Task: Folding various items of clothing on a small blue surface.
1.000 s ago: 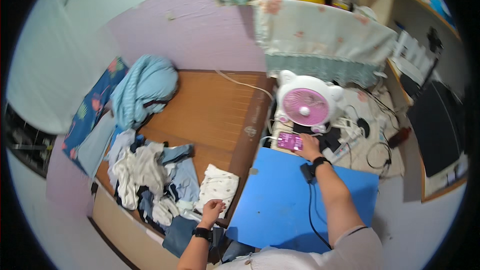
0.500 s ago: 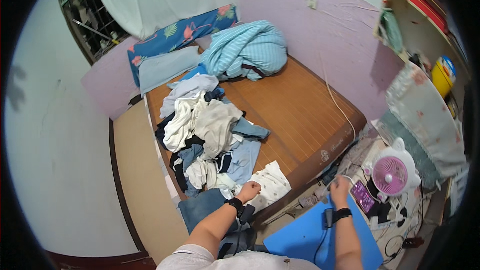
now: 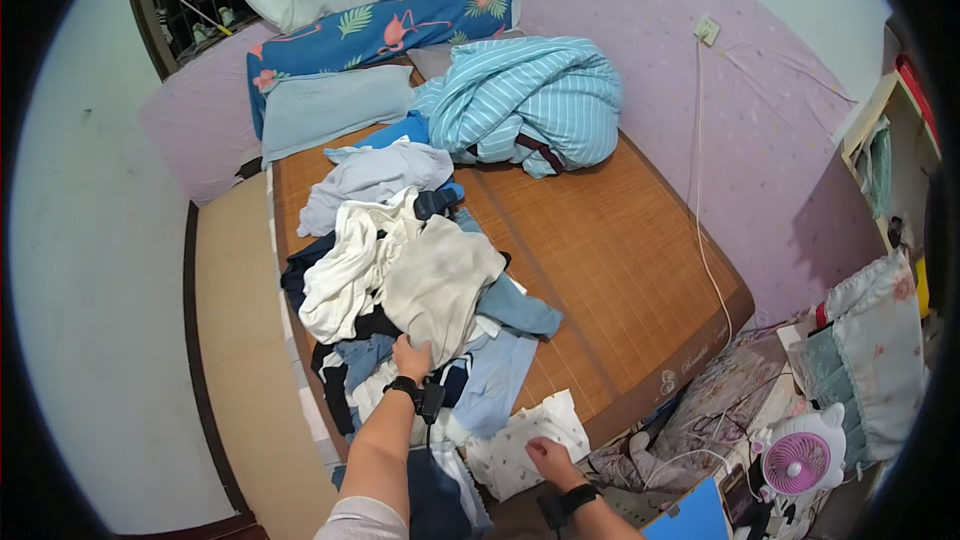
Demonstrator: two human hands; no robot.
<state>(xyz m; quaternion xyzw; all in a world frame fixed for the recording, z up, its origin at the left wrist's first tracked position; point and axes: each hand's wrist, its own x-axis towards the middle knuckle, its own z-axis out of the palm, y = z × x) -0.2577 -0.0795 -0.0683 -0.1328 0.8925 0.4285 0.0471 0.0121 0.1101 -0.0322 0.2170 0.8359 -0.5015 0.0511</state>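
The right hand had come away from the small pink thing beside the fan, where it sat a second before, and now lay flat with fingers spread on the white patterned cloth at the near edge of the bed. The left hand had moved too: a moment earlier it was at that same patterned cloth, and now it reached further up into the heap of clothes, fingers closed on the lower edge of a pale grey shirt at the top of the pile. So both hands had turned to the laundry, one pinning the patterned piece, the other gripping the next garment. The view had swung as well, from the fan and blue board round to the wooden bed mat, with the striped blue blanket bundled at the far end, well apart from the heap
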